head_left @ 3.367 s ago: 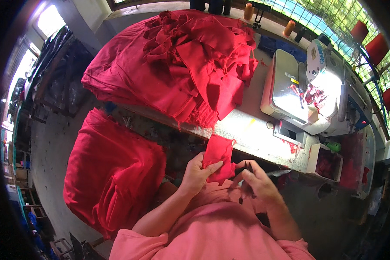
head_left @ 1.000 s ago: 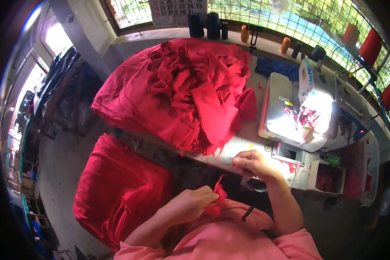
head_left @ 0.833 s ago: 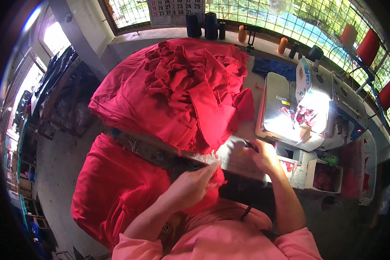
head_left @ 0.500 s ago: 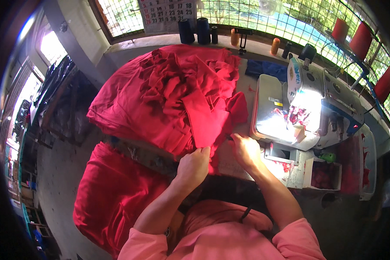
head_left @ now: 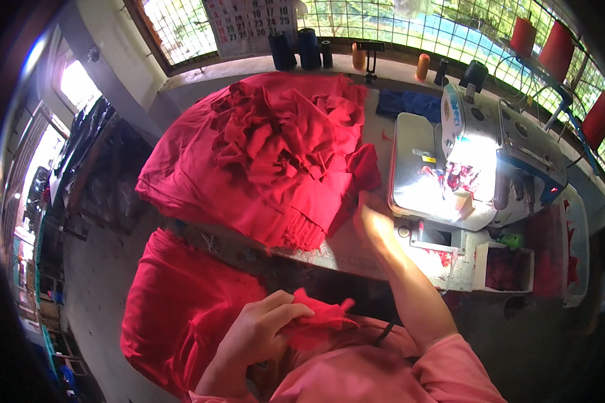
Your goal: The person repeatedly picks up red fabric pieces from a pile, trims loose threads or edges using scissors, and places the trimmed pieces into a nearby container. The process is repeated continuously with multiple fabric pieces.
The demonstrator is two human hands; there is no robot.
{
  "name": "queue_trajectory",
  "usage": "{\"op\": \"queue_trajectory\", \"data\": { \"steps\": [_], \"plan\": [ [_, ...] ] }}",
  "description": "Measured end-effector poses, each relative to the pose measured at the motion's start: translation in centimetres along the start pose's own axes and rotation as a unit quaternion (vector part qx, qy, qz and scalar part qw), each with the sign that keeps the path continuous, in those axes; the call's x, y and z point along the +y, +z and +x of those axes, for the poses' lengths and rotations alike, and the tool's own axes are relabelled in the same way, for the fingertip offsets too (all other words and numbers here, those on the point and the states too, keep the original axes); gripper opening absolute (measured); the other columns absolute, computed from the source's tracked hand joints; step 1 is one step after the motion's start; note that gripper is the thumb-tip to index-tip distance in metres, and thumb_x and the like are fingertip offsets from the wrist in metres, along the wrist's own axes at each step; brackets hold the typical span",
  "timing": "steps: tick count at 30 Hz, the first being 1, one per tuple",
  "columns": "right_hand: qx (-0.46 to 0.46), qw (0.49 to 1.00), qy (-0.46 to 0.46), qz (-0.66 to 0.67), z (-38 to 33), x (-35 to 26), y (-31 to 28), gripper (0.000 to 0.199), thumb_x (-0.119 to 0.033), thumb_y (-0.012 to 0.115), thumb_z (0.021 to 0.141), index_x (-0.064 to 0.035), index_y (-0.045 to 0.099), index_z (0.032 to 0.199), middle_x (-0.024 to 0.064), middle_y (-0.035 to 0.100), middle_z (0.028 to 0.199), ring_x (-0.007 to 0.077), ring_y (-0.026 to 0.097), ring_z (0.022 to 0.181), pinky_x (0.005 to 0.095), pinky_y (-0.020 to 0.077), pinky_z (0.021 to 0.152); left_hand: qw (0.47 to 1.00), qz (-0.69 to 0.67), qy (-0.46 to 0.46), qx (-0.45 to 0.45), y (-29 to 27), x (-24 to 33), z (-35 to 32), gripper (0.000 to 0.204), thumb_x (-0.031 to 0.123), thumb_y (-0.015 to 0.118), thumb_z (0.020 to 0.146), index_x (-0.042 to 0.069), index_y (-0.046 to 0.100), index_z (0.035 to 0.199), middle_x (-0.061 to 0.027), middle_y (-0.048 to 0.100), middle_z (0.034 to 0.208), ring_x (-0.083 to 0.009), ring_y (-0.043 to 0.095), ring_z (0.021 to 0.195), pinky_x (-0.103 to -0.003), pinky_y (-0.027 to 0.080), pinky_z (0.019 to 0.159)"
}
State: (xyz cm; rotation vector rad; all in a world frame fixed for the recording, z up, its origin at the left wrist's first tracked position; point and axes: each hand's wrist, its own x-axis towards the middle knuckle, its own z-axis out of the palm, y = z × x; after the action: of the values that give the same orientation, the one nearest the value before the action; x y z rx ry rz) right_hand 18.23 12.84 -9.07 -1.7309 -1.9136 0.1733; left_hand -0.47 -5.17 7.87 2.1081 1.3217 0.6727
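My left hand [head_left: 262, 332] is down at my lap, closed on a small crumpled red cloth piece [head_left: 323, 317]. My right hand [head_left: 375, 225] reaches forward onto the grey work table [head_left: 356, 252]. Its fingertips touch the near right edge of a large heap of red cloth pieces [head_left: 269, 154] piled on the table. Bright light washes out that hand, so its grip is unclear.
A white sewing machine [head_left: 480, 151] with a lit bed stands right of the heap. Thread cones [head_left: 302, 48] line the window sill, with a dark blue cloth [head_left: 407, 104] near them. A second red bundle [head_left: 188, 309] sits low at my left. A small box of red scraps [head_left: 504, 269] hangs at the table front.
Both hands were at the heap half a second ago, holding up a red piece. My left hand has since dropped back to my lap with a red piece. My right hand stays at the heap's edge.
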Motion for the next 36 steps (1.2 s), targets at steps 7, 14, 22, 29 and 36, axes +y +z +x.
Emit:
{"op": "queue_trajectory", "data": {
  "steps": [7,14,22,29,36],
  "plan": [
    [-0.042,0.994,-0.013,0.100,-4.2,-2.0,-5.6,0.009,-0.007,0.053,0.071,-0.0009,0.049,0.077,0.0172,0.052,0.075,0.0348,0.051,0.071,0.0394,0.0400,0.060,0.994,-0.038,0.017,0.101,0.5,-2.4,-0.4,0.031,-0.004,0.062,0.054,0.005,0.057,0.083,-0.0089,0.050,0.094,-0.0239,0.054,0.072,-0.031,0.045,0.059],
    [-0.155,0.903,-0.005,0.402,-8.6,-4.5,-16.3,0.006,-0.003,0.049,0.079,-0.0013,0.048,0.073,0.0065,0.051,0.071,0.0101,0.045,0.059,0.0222,0.0372,0.054,0.983,-0.148,0.112,0.001,2.8,-3.3,2.7,0.026,0.001,0.064,0.061,0.006,0.057,0.085,-0.0122,0.049,0.109,-0.0269,0.052,0.093,-0.032,0.045,0.072],
    [-0.248,0.818,0.079,0.512,-6.8,-5.5,-17.2,0.011,-0.010,0.048,0.083,-0.0002,0.051,0.079,0.0109,0.057,0.080,0.0088,0.051,0.059,0.0216,0.0406,0.056,0.947,-0.284,0.138,-0.055,6.6,-3.3,3.5,0.026,-0.003,0.061,0.065,0.003,0.053,0.089,-0.0119,0.055,0.085,-0.0240,0.056,0.075,-0.029,0.045,0.066],
    [0.063,0.977,-0.124,0.160,0.9,-8.0,-5.0,0.033,-0.025,0.060,0.071,0.0023,0.055,0.088,0.0172,0.058,0.071,0.0314,0.057,0.065,0.0375,0.0441,0.062,0.939,-0.295,0.083,0.158,4.7,-5.4,1.1,0.026,0.000,0.064,0.066,0.006,0.051,0.088,-0.0044,0.053,0.083,-0.0148,0.051,0.078,-0.024,0.039,0.069],
    [-0.088,0.964,0.027,0.249,2.8,-6.4,-7.0,0.026,-0.021,0.062,0.069,0.0006,0.053,0.080,0.0178,0.056,0.066,0.0288,0.056,0.063,0.0333,0.0426,0.060,0.732,-0.643,-0.089,0.209,2.1,-6.9,-1.1,0.036,0.008,0.057,0.075,0.003,0.043,0.107,-0.0047,0.049,0.101,-0.0094,0.049,0.087,-0.022,0.041,0.073]
  ]
}}
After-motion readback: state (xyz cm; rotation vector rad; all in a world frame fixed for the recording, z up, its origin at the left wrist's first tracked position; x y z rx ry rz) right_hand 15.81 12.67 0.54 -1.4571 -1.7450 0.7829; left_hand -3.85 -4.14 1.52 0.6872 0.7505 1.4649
